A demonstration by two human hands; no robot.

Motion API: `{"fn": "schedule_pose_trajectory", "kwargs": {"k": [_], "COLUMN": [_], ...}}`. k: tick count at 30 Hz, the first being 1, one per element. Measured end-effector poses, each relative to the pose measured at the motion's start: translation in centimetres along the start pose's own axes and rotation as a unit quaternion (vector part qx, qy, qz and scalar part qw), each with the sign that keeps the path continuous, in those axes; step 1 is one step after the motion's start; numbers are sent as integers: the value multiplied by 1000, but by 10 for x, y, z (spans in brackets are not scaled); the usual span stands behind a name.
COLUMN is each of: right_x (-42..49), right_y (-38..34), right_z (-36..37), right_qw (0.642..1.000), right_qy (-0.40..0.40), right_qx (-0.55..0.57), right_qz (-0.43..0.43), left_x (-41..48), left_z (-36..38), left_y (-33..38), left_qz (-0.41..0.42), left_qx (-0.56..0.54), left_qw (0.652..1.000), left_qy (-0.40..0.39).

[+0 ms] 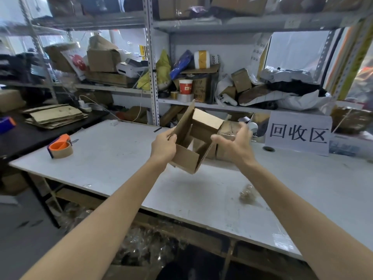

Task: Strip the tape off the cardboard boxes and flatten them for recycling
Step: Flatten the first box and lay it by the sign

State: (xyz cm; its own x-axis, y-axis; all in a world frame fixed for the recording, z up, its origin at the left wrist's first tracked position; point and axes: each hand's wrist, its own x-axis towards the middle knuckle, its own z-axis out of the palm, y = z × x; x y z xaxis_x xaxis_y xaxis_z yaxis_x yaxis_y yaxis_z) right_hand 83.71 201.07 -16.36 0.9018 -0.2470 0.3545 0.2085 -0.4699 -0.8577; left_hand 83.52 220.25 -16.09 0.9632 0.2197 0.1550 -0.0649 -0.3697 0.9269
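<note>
Small cardboard box (186, 158) is held in the air above the white table (113, 158), tilted, open end facing the camera, flaps sticking out at the far side. No tape visible on it from this angle.

Left hand (163, 147) grips the box's left wall near the open edge, fingers (171, 135) pinched over the cardboard w/ thumb on the near side. Right hand (234, 142) sits just beside the box's right side, spread and relaxed, holding nothing; can't tell if the thumb touches the edge.

Handling, judged: thin corrugated board, very light, since a one-hand pinch on a single wall carries it. Stiff along the panels, weak at the creases, so it should fold flat if pushed on opposite corners, not on panel faces. Best hold is prob. two diagonal edges, one per hand. Surface is dry and matte, so little slip; edges may dent or tear, no harm for recycling.

Other boxes (226, 136) sit on the table right behind it. A tape wad (246, 194) lies near the front right, a tape dispenser (60, 147) at left, and a flat cardboard stack (54, 116) on the dark bench beyond.
</note>
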Motion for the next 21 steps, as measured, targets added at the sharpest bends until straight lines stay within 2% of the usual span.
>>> {"fn": "schedule_pose_trajectory", "kwargs": {"k": [2, 3, 6, 7, 9, 12, 16, 21], "right_x": [12, 17, 24, 21, 17, 9, 14, 17], "right_y": [-13, -18, -26, -26, -21, -15, -2, 7], "right_z": [-13, -20, -30, -31, -29, -27, -32, -44], "right_qw": [995, 994, 983, 977, 983, 997, 997, 999], "right_qy": [45, 26, -102, -106, -59, -8, -8, -41], "right_qx": [-51, -79, -154, -183, -168, -73, -63, 13], "right_qz": [-72, -75, 10, 23, 32, 40, 35, -11], "left_x": [1, 2, 3, 3, 6, 8, 14, 14], "left_z": [-5, -6, -6, -5, -2, 4, 9, -3], "left_y": [2, 3, 8, 9, 9, 5, 4, 11], "left_qz": [76, 110, 185, 192, 148, 34, 36, 23], "left_qx": [19, 34, 69, 65, 13, -48, -65, -160], "left_qw": [997, 993, 980, 979, 987, 997, 997, 985], "left_qy": [-1, -8, 13, 32, 53, 53, 36, -57]}}
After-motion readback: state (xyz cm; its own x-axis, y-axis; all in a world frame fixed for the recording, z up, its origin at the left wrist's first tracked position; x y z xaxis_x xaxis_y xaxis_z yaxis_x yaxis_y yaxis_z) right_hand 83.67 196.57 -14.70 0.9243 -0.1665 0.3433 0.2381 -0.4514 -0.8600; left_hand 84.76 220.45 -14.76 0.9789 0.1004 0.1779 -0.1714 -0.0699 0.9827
